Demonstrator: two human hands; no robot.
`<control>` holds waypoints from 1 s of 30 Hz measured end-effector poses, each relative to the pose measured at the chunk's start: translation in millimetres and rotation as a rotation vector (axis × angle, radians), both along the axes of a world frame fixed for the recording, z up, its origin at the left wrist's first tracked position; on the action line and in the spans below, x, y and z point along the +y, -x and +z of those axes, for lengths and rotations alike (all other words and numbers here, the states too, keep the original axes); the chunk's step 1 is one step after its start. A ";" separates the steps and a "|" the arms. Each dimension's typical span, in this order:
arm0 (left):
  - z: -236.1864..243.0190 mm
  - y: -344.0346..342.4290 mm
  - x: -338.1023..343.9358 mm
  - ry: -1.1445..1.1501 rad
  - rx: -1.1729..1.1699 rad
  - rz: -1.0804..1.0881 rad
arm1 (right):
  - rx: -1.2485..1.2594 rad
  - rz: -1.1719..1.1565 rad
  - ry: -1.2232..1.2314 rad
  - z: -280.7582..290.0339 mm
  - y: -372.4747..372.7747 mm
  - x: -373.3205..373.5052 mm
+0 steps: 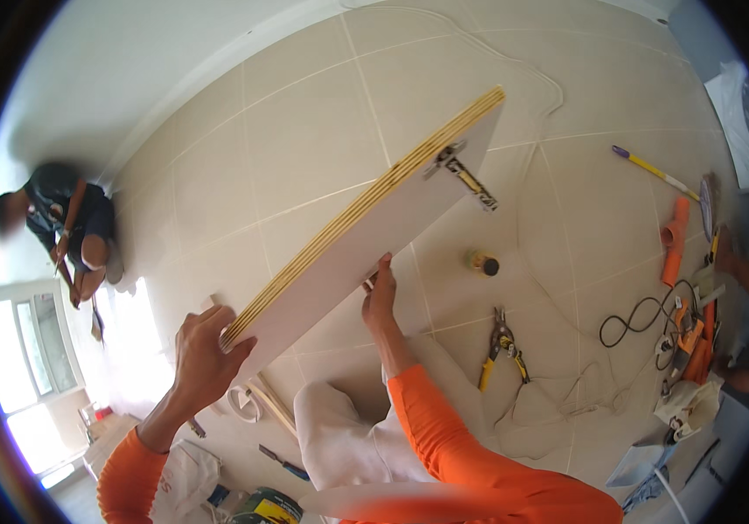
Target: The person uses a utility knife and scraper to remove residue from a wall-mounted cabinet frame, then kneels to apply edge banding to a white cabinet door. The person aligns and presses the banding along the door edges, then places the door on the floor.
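A white-faced plywood panel [352,262] with a layered yellowish edge is held tilted in front of me, running from near left to far right. My left hand [201,356] is closed around its near-left end, the thumb on the white face. My right hand [381,299] is closed at the panel's lower edge, its fingers on a small metal piece that looks like a hinge [369,284], mostly hidden by them. Another metal cabinet hinge [466,175] sticks out from the white face near the far end.
Tin snips [503,345] and a small dark-capped jar [482,263] stand out on the tiled floor [304,148] to the right. Farther right lie a yellow-handled tool [654,170], an orange pipe [675,240] and a black cord [632,325]. One person [69,218] crouches by the left wall; another's arm shows at right.
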State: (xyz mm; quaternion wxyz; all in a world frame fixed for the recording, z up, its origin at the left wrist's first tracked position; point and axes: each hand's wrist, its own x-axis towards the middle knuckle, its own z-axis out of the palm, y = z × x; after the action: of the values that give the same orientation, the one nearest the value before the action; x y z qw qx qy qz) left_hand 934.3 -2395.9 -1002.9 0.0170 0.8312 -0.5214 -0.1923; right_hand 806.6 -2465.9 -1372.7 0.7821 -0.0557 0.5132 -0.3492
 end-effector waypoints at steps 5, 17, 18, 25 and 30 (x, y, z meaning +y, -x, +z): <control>-13.5 -1.1 -0.7 0.038 0.033 -0.025 | 0.055 0.016 -0.015 1.9 2.0 -10.0; -65.1 -7.8 2.9 0.155 0.023 -0.052 | 0.039 0.027 0.086 0.8 12.5 -12.7; -66.3 -9.3 2.7 0.150 0.019 -0.046 | 0.070 0.032 0.073 -0.1 13.1 -10.8; -67.0 -22.5 5.5 0.145 0.014 -0.035 | 0.360 0.197 0.031 34.8 36.4 22.6; -75.2 -26.4 16.9 0.219 0.018 -0.084 | 0.466 0.382 0.409 81.1 89.3 46.5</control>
State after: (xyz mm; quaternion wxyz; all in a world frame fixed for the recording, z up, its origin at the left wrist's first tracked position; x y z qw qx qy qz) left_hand 960.7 -2378.9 -1078.1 0.1042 0.8000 -0.5734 -0.1424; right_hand 717.3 -2419.4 -1291.6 0.6678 -0.3838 0.5777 -0.2702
